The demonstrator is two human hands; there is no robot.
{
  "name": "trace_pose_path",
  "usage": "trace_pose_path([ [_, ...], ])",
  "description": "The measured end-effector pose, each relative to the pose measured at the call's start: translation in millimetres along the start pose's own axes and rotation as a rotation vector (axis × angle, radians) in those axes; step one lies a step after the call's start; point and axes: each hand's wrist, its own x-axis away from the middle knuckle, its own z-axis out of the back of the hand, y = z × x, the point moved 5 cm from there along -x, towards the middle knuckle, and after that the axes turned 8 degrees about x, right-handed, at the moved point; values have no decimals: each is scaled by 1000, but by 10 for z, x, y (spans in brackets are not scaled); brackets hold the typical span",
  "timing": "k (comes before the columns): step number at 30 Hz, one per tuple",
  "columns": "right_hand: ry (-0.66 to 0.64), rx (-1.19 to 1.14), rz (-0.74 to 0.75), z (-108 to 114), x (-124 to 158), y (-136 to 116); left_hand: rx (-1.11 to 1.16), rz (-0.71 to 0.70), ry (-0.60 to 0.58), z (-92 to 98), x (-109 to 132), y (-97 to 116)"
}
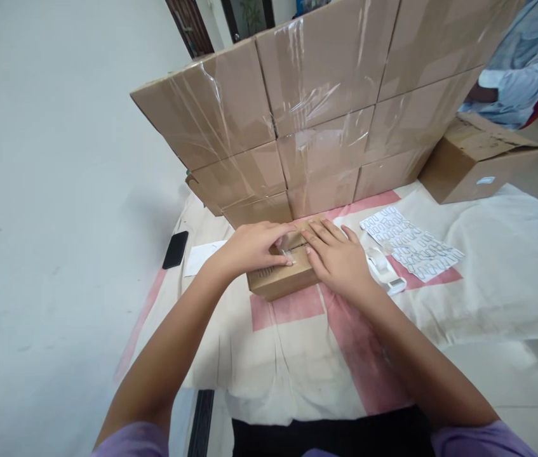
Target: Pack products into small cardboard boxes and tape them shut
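A small brown cardboard box (282, 278) lies on a cream and pink cloth (297, 355) in front of me. My left hand (252, 246) rests on the box's top, fingers pressed flat along a strip of clear tape (292, 240). My right hand (338, 257) lies flat on the right part of the box top, fingers stretched out and together. Neither hand grips anything.
A wall of taped cardboard boxes (316, 108) stands right behind the small box. An open carton (476, 158), a sheet of white labels (411, 244) and a white tape dispenser (383, 266) lie to the right. A black phone (175, 249) and white paper (202, 256) lie to the left. Another person's sleeve (526, 63) shows top right.
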Motion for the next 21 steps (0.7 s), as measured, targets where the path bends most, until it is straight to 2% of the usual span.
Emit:
trace_pose_path([
  [5, -9, -15, -5, -9, -1, 6, 14, 47, -20, -13, -21, -25],
  [8, -4, -18, -8, -5, -4, 4, 17, 125, 28, -33, -50, -136],
  [15, -37, -2, -28, 2, -10, -21, 377, 72, 34, -169, -148, -428],
  [18, -31, -27, -44, -10, -33, -25, 307, 104, 67, -156, -89, -410],
  [21, 8, -116, -63, -3, -36, -16, 67, 119, 255, -191, 85, -185],
])
